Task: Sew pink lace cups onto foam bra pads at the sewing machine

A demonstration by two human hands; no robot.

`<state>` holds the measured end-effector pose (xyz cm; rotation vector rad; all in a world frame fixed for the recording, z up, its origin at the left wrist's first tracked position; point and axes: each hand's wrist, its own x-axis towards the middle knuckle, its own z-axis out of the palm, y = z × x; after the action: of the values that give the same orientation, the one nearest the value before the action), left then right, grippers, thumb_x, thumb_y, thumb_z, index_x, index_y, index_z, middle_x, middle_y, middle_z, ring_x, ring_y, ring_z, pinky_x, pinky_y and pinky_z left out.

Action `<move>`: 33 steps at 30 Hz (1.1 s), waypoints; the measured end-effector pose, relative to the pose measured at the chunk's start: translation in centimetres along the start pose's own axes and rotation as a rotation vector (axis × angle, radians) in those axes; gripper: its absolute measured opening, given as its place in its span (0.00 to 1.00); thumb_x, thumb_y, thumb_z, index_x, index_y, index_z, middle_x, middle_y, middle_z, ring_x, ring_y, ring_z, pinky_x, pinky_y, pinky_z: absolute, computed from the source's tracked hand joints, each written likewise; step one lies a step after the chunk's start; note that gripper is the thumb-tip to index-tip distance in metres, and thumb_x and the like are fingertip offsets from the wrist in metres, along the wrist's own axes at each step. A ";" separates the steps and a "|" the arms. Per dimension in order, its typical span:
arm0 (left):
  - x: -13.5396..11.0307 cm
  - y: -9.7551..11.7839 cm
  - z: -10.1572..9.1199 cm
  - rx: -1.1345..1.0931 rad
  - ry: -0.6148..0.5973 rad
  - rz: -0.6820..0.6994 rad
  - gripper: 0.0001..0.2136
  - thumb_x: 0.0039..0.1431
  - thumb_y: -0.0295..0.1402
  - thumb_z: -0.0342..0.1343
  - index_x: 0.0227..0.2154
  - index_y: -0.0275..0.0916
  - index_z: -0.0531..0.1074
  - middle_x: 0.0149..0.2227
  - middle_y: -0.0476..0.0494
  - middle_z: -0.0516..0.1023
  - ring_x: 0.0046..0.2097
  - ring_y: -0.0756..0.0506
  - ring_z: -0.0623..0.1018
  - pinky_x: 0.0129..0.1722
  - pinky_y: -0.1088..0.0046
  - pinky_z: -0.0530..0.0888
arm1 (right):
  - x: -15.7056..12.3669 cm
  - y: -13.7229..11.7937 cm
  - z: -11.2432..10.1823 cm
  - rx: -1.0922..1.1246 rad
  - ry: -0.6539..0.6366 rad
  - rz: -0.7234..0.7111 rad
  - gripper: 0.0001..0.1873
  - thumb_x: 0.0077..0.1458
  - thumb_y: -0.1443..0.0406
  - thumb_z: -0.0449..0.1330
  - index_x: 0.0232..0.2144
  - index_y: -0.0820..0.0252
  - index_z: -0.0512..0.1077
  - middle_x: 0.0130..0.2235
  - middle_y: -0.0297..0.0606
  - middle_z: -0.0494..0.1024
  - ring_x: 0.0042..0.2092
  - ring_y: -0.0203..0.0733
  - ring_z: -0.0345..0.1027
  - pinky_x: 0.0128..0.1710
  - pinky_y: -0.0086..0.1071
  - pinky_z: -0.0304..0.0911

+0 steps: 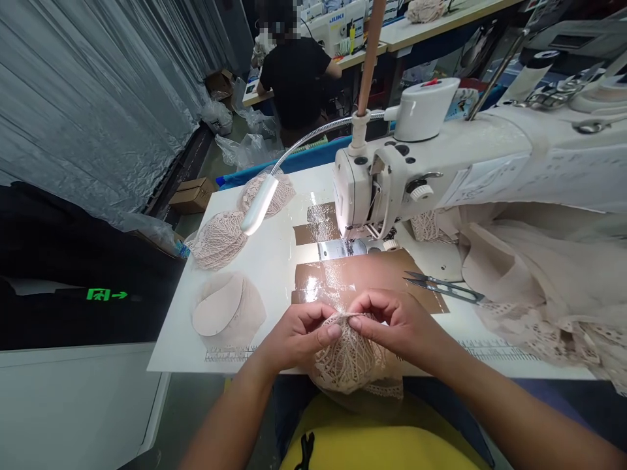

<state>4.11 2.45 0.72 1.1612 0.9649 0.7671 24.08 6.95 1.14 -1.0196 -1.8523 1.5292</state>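
Note:
A beige lace cup piece (350, 359) hangs over the near edge of the white sewing table (274, 261). My left hand (298, 333) pinches its upper edge from the left, fingers closed. From the right, my right hand (392, 320) pinches the same edge, thumb and fingers pressed together. Both hands meet just in front of the sewing machine's needle plate (343, 248).
The white sewing machine (441, 170) with a gooseneck lamp (259, 205) stands behind. Thread snips (443, 286) lie to the right. Lace cups (220, 238) and padded pieces (220, 313) sit at the left, piled lace fabric (548, 294) at the right. A person in black (294, 78) works beyond.

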 end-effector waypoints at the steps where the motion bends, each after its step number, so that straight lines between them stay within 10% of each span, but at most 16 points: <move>1: 0.1 -0.2 -0.1 -0.005 -0.006 -0.005 0.13 0.57 0.40 0.56 0.31 0.33 0.69 0.27 0.49 0.65 0.29 0.52 0.64 0.30 0.77 0.61 | 0.0 0.0 -0.1 0.013 -0.009 0.004 0.08 0.52 0.62 0.59 0.26 0.60 0.72 0.22 0.30 0.67 0.25 0.33 0.56 0.24 0.27 0.53; 10: 0.8 0.4 0.9 0.316 0.137 0.157 0.12 0.59 0.37 0.54 0.24 0.34 0.66 0.23 0.52 0.60 0.26 0.54 0.59 0.26 0.78 0.57 | 0.3 0.3 -0.9 0.057 -0.079 0.018 0.11 0.55 0.58 0.58 0.27 0.60 0.72 0.26 0.31 0.68 0.28 0.34 0.58 0.26 0.27 0.54; 15: 1.1 0.4 0.5 0.087 0.001 0.063 0.13 0.58 0.40 0.55 0.29 0.33 0.69 0.25 0.50 0.63 0.27 0.53 0.61 0.27 0.77 0.60 | 0.2 0.5 -1.4 0.097 -0.115 0.017 0.12 0.55 0.58 0.58 0.26 0.60 0.71 0.25 0.31 0.66 0.27 0.33 0.56 0.26 0.27 0.52; 21: 2.1 -1.0 1.9 -0.091 0.123 0.065 0.15 0.53 0.41 0.60 0.23 0.34 0.66 0.21 0.52 0.60 0.24 0.54 0.58 0.25 0.78 0.57 | 0.8 1.4 -1.4 0.268 -0.173 0.042 0.13 0.52 0.56 0.60 0.26 0.61 0.69 0.25 0.30 0.63 0.27 0.32 0.53 0.26 0.27 0.51; 27: 1.3 0.4 0.5 -0.340 0.490 -0.019 0.14 0.47 0.40 0.61 0.23 0.36 0.64 0.20 0.53 0.64 0.21 0.54 0.62 0.23 0.78 0.60 | 1.2 1.8 -3.0 0.304 -0.048 0.124 0.16 0.51 0.53 0.61 0.31 0.61 0.70 0.28 0.32 0.67 0.29 0.34 0.59 0.28 0.28 0.58; 33: 0.0 4.7 -5.2 0.532 1.091 0.270 0.10 0.54 0.36 0.56 0.22 0.38 0.65 0.18 0.54 0.60 0.21 0.53 0.61 0.22 0.77 0.58 | 0.2 1.4 -6.5 0.091 0.172 0.131 0.14 0.51 0.53 0.60 0.31 0.59 0.73 0.30 0.36 0.74 0.34 0.38 0.66 0.35 0.30 0.62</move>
<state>-0.73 5.61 4.68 1.3311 2.0262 1.4829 29.39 11.00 1.24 -1.2092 -1.6115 1.5328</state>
